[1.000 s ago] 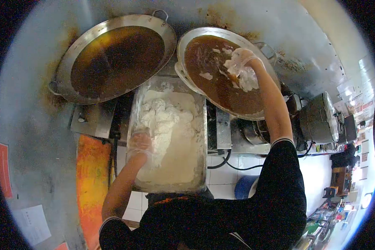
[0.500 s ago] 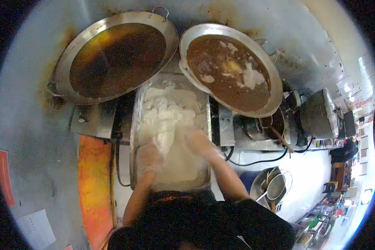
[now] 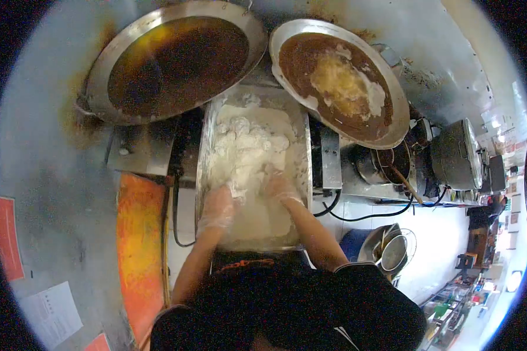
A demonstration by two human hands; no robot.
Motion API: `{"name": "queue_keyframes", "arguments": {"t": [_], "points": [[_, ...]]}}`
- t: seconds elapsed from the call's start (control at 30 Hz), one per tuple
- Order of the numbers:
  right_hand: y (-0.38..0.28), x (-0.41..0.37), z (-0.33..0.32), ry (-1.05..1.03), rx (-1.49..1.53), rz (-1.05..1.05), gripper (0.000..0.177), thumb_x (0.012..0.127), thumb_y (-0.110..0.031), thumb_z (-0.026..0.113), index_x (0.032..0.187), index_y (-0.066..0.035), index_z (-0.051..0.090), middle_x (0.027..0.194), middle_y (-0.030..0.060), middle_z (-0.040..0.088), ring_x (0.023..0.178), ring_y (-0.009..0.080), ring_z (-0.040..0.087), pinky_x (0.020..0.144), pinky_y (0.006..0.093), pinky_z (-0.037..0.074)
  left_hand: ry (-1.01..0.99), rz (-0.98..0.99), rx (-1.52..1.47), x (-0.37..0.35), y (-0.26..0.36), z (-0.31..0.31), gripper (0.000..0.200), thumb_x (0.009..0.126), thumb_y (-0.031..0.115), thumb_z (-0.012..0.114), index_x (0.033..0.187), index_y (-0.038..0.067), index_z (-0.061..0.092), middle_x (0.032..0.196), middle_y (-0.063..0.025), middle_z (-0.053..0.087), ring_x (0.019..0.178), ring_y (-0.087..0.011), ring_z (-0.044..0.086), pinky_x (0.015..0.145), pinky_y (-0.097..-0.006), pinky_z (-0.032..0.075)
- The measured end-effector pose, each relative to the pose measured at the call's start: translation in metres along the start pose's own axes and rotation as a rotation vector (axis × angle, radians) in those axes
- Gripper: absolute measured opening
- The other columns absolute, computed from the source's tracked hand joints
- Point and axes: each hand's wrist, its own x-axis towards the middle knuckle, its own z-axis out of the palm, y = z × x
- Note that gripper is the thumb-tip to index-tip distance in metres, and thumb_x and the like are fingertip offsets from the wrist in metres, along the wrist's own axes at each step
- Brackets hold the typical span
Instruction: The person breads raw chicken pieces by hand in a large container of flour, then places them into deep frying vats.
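Note:
Both my hands wear thin clear plastic gloves and are down in a long metal tray (image 3: 303, 158) of pale flour (image 3: 257, 225). My left hand (image 3: 218, 206) lies by the tray's left side, its fingers partly sunk in the powder. My right hand (image 3: 279, 187) is right of the middle, fingertips at the near edge of a heap of flour-coated lumps (image 3: 246, 143). Flour and blur hide most of the fingers, so whether either hand grips a piece cannot be made out.
Beyond the tray stand two wide pans, one of dark oil (image 3: 178, 67) at left, one with foaming oil (image 3: 339, 85) at right. Further right are a pot with a wooden handle (image 3: 407, 186) and a large lidded pot (image 3: 454, 157). A strainer (image 3: 394, 253) rests in a lower container.
The view has shifted, so pans and tray sit higher and further right. Both hands stay in the flour and look less blurred. Yellowish foam in the right pan has spread.

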Motion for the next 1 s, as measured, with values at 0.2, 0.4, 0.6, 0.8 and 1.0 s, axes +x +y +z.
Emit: {"name": "queue_keyframes", "arguments": {"t": [0.2,0.4,0.6,0.8,1.0], "points": [[-0.008,-0.026,-0.076,-0.302,-0.257,-0.204,0.034,0.080,-0.031,0.060,0.100,-0.004,0.066,0.091,0.0139,0.069,0.089,0.0293,0.067,0.079,0.0401,0.052,-0.160,-0.009,-0.028,-0.017,-0.012,-0.008,0.026,0.083,0.019,0.062,0.093,-0.005,0.065,0.096,-0.0243,0.064,0.098,-0.0381,0.061,0.086,-0.0460,0.048],[0.048,-0.058,0.037,-0.176,1.103,-0.045,0.041,0.083,-0.027,0.056,0.113,0.000,0.061,0.121,0.0185,0.060,0.114,0.0284,0.056,0.099,0.0397,0.040,-0.038,-0.104,-0.016,-0.009,-0.011,-0.002,0.030,0.091,0.017,0.050,0.111,-0.004,0.057,0.114,-0.0250,0.059,0.106,-0.0369,0.059,0.090,-0.0452,0.048],[0.038,-0.080,-0.049,-0.558,-0.559,-0.479,0.028,0.089,-0.029,0.053,0.106,-0.011,0.066,0.105,0.0128,0.064,0.105,0.0270,0.060,0.095,0.0372,0.045,-0.247,-0.124,0.064,-0.014,-0.012,0.011,0.024,0.088,0.013,0.050,0.107,0.000,0.059,0.104,-0.0171,0.065,0.096,-0.0354,0.064,0.081,-0.0437,0.052],[0.005,-0.093,-0.122,-0.350,-0.071,-0.104,0.028,0.093,-0.026,0.048,0.104,-0.010,0.069,0.106,0.0123,0.067,0.097,0.0265,0.064,0.086,0.0426,0.049,0.096,0.013,-0.053,-0.035,-0.021,-0.001,0.021,0.088,0.012,0.051,0.103,0.000,0.060,0.098,-0.0198,0.065,0.091,-0.0342,0.066,0.075,-0.0430,0.055],[-0.074,-0.079,-0.145,-0.086,0.087,-0.131,0.030,0.090,-0.025,0.054,0.115,-0.010,0.062,0.098,0.0141,0.068,0.084,0.0299,0.067,0.076,0.0422,0.053,0.252,-0.007,-0.174,-0.039,0.016,0.001,0.020,0.084,0.012,0.054,0.099,0.001,0.059,0.091,-0.0193,0.065,0.085,-0.0342,0.066,0.072,-0.0416,0.054]]}}
